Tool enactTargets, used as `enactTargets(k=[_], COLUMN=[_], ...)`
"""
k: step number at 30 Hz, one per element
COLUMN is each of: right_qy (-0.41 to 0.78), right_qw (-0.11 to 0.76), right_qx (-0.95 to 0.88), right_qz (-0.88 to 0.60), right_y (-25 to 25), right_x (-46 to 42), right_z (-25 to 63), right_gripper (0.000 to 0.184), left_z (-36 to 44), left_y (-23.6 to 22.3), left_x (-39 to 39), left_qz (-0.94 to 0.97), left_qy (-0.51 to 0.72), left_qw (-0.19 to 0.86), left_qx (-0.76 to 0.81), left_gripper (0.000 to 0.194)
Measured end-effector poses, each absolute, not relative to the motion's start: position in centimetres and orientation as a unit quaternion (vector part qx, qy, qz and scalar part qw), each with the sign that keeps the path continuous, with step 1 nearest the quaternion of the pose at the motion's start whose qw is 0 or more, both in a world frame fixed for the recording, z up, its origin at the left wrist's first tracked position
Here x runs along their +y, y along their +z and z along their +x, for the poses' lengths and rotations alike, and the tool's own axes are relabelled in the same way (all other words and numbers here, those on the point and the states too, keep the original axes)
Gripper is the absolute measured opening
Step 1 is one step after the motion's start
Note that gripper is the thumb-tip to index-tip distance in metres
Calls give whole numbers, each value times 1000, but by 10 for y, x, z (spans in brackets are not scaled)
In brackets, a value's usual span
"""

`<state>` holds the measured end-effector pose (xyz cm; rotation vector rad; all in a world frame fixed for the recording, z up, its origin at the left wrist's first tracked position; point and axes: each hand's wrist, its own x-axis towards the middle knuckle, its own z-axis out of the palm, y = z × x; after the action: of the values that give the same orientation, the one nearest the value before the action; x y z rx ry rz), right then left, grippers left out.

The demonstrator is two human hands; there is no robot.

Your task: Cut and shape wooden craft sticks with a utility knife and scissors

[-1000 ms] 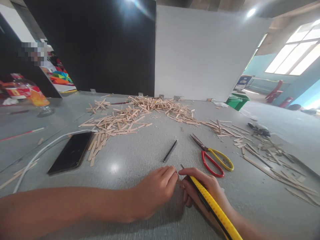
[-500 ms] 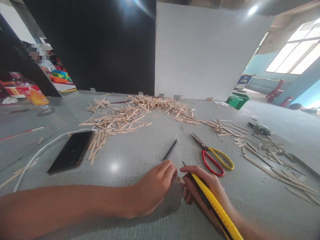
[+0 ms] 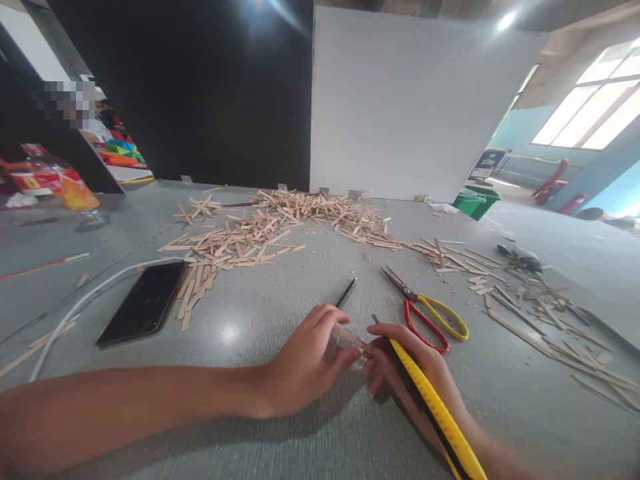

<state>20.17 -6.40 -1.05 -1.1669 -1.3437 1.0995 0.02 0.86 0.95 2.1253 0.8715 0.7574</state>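
My right hand (image 3: 415, 363) is wrapped round a yellow utility knife (image 3: 430, 400), whose blade tip points away past the index finger. A thin wooden stick (image 3: 353, 339) reaches leftward from this hand's fingers, which seem to pinch its near end. My left hand (image 3: 313, 353) is open around the stick's other end, thumb and fingers apart; whether a fingertip touches it I cannot tell. Just beyond the left fingers lies a dark pen (image 3: 347, 292). Scissors (image 3: 423, 307) with one red and one yellow handle rest to the right, blades pointing away.
Piles of wooden sticks (image 3: 250, 233) spread across the grey table (image 3: 280, 300), with more scraps (image 3: 550, 320) at the right. A phone (image 3: 143, 303) and a white cable (image 3: 75, 307) lie left. Black and white panels (image 3: 390, 100) stand behind. A bottle (image 3: 77, 190) is far left.
My left hand has opened from a closed grip and shifted slightly up and left, uncovering more of the wooden stick. My right hand, with the knife, has moved slightly right.
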Motion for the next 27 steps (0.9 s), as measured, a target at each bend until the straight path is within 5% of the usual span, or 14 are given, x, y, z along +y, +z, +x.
enactTargets(k=[5, 13, 17, 21, 23, 27], right_qy=[458, 380, 163, -71, -84, -33], right_qw=[480, 480, 375, 155, 63, 36], right_qx=[-556, -582, -681, -719, -684, -688], right_qz=[-501, -536, -608, -673, -721, -724], right_y=[-14, -17, -7, 5, 7, 9], right_x=[-63, -64, -56, -35, -28, -25], right_z=[203, 208, 226, 265, 283, 306], right_gripper=[36, 40, 50, 33, 20, 21], left_z=[6, 0, -4, -9, -12, -17], left_y=[23, 50, 67, 87, 96, 108], left_x=[14, 20, 24, 20, 15, 4], left_qz=[662, 678, 679, 670, 661, 621], left_qy=[227, 362, 334, 281, 279, 283], left_qw=[630, 557, 572, 609, 625, 661], left_qx=[336, 316, 318, 318, 308, 313], left_gripper=[31, 23, 21, 28, 33, 25])
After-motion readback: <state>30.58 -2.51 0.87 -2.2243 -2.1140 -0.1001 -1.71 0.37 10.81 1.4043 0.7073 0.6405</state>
